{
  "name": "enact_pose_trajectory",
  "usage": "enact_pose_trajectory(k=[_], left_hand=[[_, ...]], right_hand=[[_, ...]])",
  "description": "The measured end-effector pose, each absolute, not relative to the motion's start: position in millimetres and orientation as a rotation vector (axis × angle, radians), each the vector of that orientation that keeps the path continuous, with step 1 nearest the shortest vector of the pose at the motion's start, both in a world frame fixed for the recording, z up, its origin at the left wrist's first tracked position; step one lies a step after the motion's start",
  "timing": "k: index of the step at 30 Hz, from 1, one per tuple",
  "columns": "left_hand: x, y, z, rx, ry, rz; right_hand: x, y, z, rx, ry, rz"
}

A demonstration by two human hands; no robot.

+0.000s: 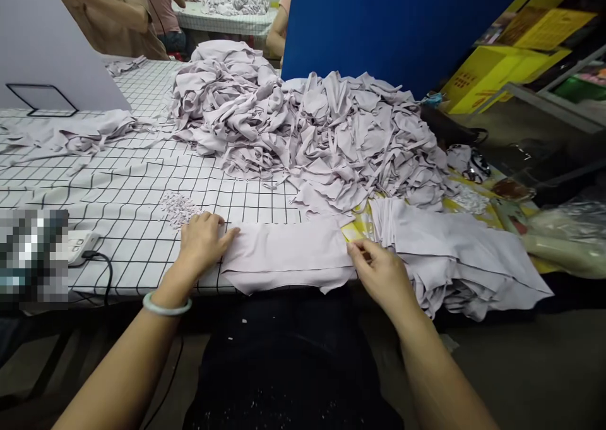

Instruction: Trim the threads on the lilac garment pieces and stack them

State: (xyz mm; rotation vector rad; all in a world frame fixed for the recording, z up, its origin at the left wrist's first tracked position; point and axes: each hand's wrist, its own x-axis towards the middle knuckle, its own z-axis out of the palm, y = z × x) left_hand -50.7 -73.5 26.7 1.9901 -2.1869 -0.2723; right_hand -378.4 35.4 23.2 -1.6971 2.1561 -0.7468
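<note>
A folded strip of pale lilac-grey fabric (288,247) lies along the table's front edge, its lower layer hanging slightly over. My left hand (201,244), with a pale bangle on the wrist, rests at the strip's left end; the thumb lies on the cloth, apart from the bent fingers. At the opposite end, my right hand (376,266) pinches the fabric's edge between thumb and fingers. Just right of that hand sits a stack of similar fabric pieces (440,240), partly drooping off the table. Small fabric scraps (178,209) form a little heap beyond my left hand.
A large pile of fabric pieces (331,133) covers the back of the checked tablecloth (142,177). A blue panel (369,32) stands behind it, a white board (52,45) at left. A power strip (80,247) lies left. Yellow crates (502,70) stand right; other people sit opposite.
</note>
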Motion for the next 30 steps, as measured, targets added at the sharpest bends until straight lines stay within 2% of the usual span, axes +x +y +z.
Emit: enact_pose_trajectory(k=[4, 7, 10, 12, 15, 18, 20, 22, 25, 28, 30], left_hand=[[-68, -87, 18, 1.927, -2.239, -0.437], [-57, -88, 23, 1.873, -2.129, -0.716], [-38, -92, 26, 1.856, -2.008, -0.825], [-31, -94, 25, 1.854, -2.031, -0.768], [-41, -87, 22, 1.741, -2.112, -0.434], [-80, -62, 17, 1.279, -2.185, -0.342], [-116, -40, 11, 0.890, -2.234, -0.588], [-152, -23, 3, 0.635, -2.248, -0.839], [-187, -11, -12, 0.562, -2.273, -0.994], [-193, -10, -22, 0.552, -2.313, -0.985], [-190, -9, -23, 0.528, -2.335, -0.935]], right_hand=[[-386, 1, 5, -1.605, 2.328, -0.746], [-382, -17, -9, -1.616, 2.282, -0.682], [-374, -29, -13, -1.677, 2.244, -0.718], [-371, -26, -9, -1.709, 2.258, -0.756], [-372, 8, -4, -1.651, 2.256, -0.945], [-365, 70, -12, -1.334, 2.057, -0.939], [-349, 102, -26, -1.097, 1.890, -0.878], [-329, 116, -39, -0.971, 1.777, -0.957], [-313, 112, -46, -0.776, 1.449, -1.134], [-326, 115, -36, -0.472, 1.105, -1.223], [-343, 128, -28, -0.310, 1.065, -1.203]])
